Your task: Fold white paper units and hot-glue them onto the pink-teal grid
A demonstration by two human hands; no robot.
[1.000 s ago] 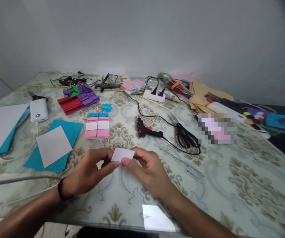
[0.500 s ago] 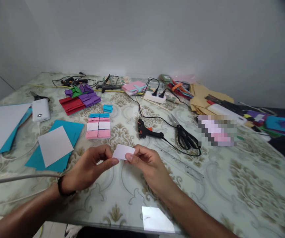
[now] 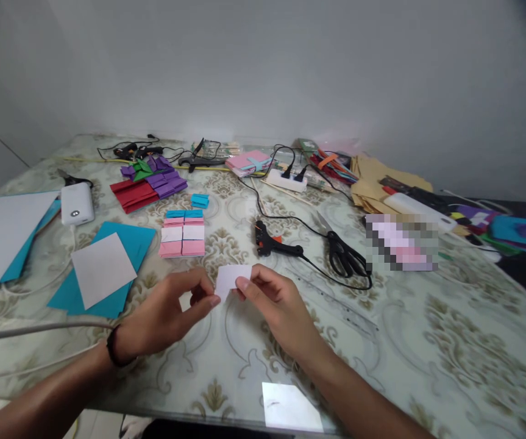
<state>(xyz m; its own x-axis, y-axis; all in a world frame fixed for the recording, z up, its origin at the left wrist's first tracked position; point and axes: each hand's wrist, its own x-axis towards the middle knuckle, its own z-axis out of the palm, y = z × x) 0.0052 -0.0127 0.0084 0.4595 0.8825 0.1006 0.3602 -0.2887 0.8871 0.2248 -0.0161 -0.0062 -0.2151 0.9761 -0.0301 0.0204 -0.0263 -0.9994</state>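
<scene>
The right hand (image 3: 281, 311) has its grip closed on a small white paper (image 3: 227, 278), thumb across the near face and fingers behind. The left hand (image 3: 166, 311) has its thumb and forefinger brought together at the paper's lower left corner; from here I can't tell whether that grip pinches it or merely touches.

The paper sits between the two hands, straight off the right fingertips toward the left ones, and the right hand covers more of it. Its top edge runs crosswise, from one hand toward the other; with the thumb over part of it, I can't judge its long axis. It looks plain and pale, tilted, seemingly held above the patterned counter (image 3: 409, 366).

Just beyond it lie pink, white and blue folded papers (image 3: 181, 239), with a black glue gun (image 3: 274, 242) and black-handled scissors (image 3: 345, 253) farther right.
</scene>
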